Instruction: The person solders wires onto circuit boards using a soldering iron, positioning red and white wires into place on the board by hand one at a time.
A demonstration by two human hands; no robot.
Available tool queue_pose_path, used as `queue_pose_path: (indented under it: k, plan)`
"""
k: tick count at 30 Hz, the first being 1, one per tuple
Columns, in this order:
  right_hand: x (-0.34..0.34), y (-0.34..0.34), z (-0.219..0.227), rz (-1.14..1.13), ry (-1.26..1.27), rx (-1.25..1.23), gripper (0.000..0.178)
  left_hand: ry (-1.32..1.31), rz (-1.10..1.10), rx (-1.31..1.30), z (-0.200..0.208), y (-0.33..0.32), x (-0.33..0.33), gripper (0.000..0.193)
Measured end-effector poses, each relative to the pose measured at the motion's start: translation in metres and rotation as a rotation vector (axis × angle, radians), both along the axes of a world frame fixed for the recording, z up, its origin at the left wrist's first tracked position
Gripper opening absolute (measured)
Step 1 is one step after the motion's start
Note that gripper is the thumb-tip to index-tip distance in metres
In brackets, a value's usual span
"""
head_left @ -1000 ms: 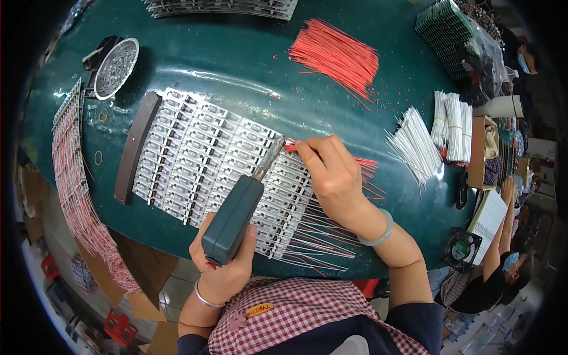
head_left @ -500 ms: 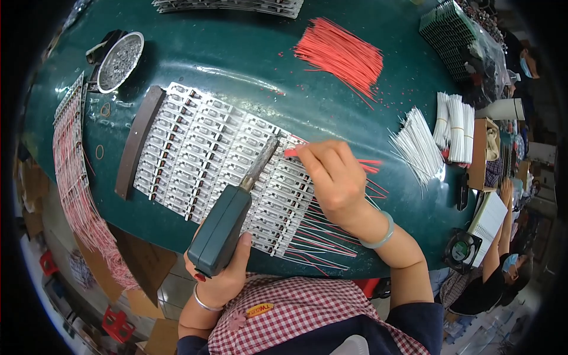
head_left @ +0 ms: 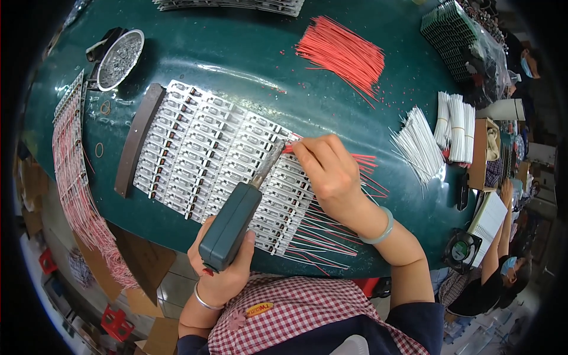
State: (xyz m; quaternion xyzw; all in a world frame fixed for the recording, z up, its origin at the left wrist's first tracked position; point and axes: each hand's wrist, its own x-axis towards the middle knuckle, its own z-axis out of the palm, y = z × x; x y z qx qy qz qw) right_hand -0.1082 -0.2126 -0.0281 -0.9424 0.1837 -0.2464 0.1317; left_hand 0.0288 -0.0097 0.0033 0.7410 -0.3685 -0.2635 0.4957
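Note:
My left hand (head_left: 220, 273) is wrapped round the dark green soldering gun (head_left: 231, 222). The gun's metal tip points up and right, over the upper right part of a panel of small white boards (head_left: 207, 142). My right hand (head_left: 331, 174) is closed in a pinch on red wires (head_left: 362, 163) whose ends stick out on both sides of the fingers. Their near ends lie at the panel's right edge, close to the gun's tip. Below the right wrist, several white and red wires (head_left: 322, 239) trail from the panel's lower right edge. My fingers hide the exact contact.
A brown bar (head_left: 139, 142) lies along the panel's left side. Red wires (head_left: 341, 56) form a pile at the back, white wires (head_left: 416, 148) another at right. A bowl of shiny bits (head_left: 120, 61) stands far left, above wired panels (head_left: 74, 171). A small fan (head_left: 461, 248) and a co-worker are at right.
The soldering gun in my left hand has moved slightly right and up, its tip nearer my right fingers. My right hand has shifted a little left and up with the red wires.

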Motion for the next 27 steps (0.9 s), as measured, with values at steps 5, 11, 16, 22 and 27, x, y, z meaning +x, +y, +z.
queue_pose_path:
  k: [5,11,16,22,27]
  plan:
    - [-0.003,-0.003,-0.004,0.037,0.016,-0.037,0.038,-0.014,-0.021,0.003,0.004,-0.005,0.0,0.019]
    - [0.0,0.0,0.001,-0.001,0.02,0.016,0.037,-0.069,-0.053,0.009,0.006,-0.007,0.002,0.017]
    - [-0.001,-0.004,-0.002,0.046,0.037,-0.033,0.036,-0.06,-0.055,0.022,0.006,-0.007,0.004,0.016]
    - [0.001,0.002,0.0,-0.002,0.031,0.026,0.038,-0.064,0.022,0.021,-0.001,0.008,-0.001,0.022]
    - [-0.001,-0.001,0.0,0.021,0.057,-0.033,0.036,-0.034,0.036,0.045,0.0,0.013,-0.001,0.025]
